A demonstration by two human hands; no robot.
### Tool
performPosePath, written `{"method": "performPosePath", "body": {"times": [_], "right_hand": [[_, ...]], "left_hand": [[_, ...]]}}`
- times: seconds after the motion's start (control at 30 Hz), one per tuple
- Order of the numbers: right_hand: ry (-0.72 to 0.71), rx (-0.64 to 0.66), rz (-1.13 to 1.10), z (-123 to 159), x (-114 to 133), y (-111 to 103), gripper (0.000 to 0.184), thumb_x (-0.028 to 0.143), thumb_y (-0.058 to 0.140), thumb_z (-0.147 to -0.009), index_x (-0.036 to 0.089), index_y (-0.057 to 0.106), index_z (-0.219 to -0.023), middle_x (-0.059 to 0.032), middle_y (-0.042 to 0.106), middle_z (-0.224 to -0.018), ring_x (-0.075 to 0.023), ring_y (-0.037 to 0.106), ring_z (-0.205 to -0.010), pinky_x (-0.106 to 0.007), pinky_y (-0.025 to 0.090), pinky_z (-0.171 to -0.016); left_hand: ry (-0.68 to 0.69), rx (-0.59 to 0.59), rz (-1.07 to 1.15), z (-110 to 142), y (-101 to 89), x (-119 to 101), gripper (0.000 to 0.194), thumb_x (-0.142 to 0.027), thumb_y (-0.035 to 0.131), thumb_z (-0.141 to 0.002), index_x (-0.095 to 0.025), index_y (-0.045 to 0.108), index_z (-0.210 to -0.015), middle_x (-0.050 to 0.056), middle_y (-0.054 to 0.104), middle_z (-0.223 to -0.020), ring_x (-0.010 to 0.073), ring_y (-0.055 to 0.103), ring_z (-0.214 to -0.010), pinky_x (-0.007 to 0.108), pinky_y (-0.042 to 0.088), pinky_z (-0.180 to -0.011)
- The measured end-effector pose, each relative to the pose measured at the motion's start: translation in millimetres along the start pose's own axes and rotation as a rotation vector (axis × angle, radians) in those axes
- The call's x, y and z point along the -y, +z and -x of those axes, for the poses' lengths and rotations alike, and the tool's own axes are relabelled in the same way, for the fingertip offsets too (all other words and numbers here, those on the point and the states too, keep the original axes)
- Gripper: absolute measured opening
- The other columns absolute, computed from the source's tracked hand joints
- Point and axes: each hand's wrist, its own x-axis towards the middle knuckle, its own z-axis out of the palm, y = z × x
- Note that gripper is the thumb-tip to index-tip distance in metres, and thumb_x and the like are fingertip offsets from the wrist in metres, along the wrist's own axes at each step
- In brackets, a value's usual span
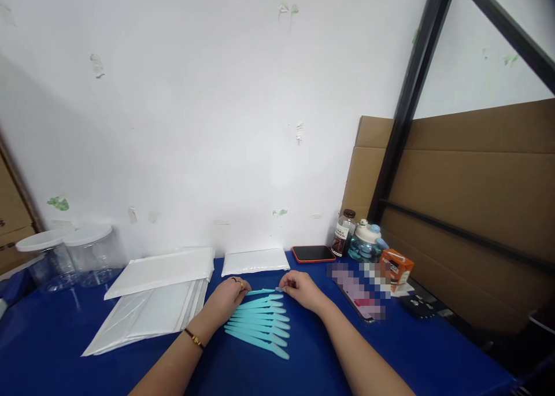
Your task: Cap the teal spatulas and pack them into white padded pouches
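Between both hands lies a slim teal eyebrow razor (261, 292) at the far end of a fan of similar razors. My left hand (231, 299), wearing a ring and a dark bracelet, pinches its handle end. The fingers of my right hand (300, 289) are closed at the other end, on a small pale, see-through tip that looks like the razor's cover. Just below, several more teal eyebrow razors (255, 326) lie side by side on the blue tabletop (312, 350), their pale covered ends pointing right.
White padded envelopes (165, 277) are stacked on the left, and a white packet (255, 262) lies by the wall. Two clear jars (91, 257) stand far left. To the right are a red-edged phone (314, 254), a blurred phone (358, 292), a brown bottle (343, 234), a jug (365, 243) and an orange box (395, 269).
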Motion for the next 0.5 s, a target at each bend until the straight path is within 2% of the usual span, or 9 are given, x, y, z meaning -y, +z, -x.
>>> {"method": "performPosePath", "body": {"times": [0.2, 0.4, 0.47, 0.5], "right_hand": [[0.020, 0.020, -0.034, -1.7, 2.1, 3.7, 0.013, 0.015, 0.056, -0.072, 0.018, 0.068, -0.077, 0.0009, 0.059, -0.064, -0.0099, 0.050, -0.057, -0.019, 0.037, -0.053], [0.017, 0.061, -0.029, -3.4, 5.3, 10.5, 0.016, 0.017, 0.055, -0.073, 0.019, 0.070, -0.077, -0.0004, 0.064, -0.068, -0.0121, 0.054, -0.059, -0.021, 0.040, -0.056], [0.004, 0.046, -0.020, -3.5, 5.7, 9.3, 0.019, 0.017, 0.053, -0.074, 0.020, 0.071, -0.081, -0.0015, 0.066, -0.074, -0.0134, 0.057, -0.065, -0.023, 0.043, -0.061], [-0.011, 0.025, -0.013, -3.3, 5.4, 7.4, 0.020, 0.018, 0.053, -0.075, 0.020, 0.071, -0.083, -0.0021, 0.066, -0.078, -0.0138, 0.057, -0.068, -0.023, 0.043, -0.063]], "left_hand": [[0.012, 0.008, 0.008, -6.6, 7.8, -3.9, 0.027, -0.023, 0.035, -0.086, -0.021, 0.062, -0.083, 0.002, 0.064, -0.086, 0.0151, 0.056, -0.084, 0.025, 0.040, -0.078], [0.006, 0.033, 0.011, -9.3, 13.1, -9.6, 0.029, -0.024, 0.035, -0.085, -0.022, 0.064, -0.085, 0.002, 0.064, -0.088, 0.0164, 0.056, -0.088, 0.027, 0.041, -0.082], [-0.025, 0.052, 0.051, -7.0, 7.8, -10.3, 0.028, -0.032, 0.040, -0.085, -0.022, 0.063, -0.098, 0.004, 0.063, -0.100, 0.0176, 0.055, -0.097, 0.028, 0.041, -0.087], [-0.043, 0.075, 0.072, -5.2, 3.6, -11.2, 0.034, -0.038, 0.045, -0.082, -0.022, 0.059, -0.109, 0.005, 0.060, -0.110, 0.0192, 0.053, -0.104, 0.029, 0.040, -0.090]]}}
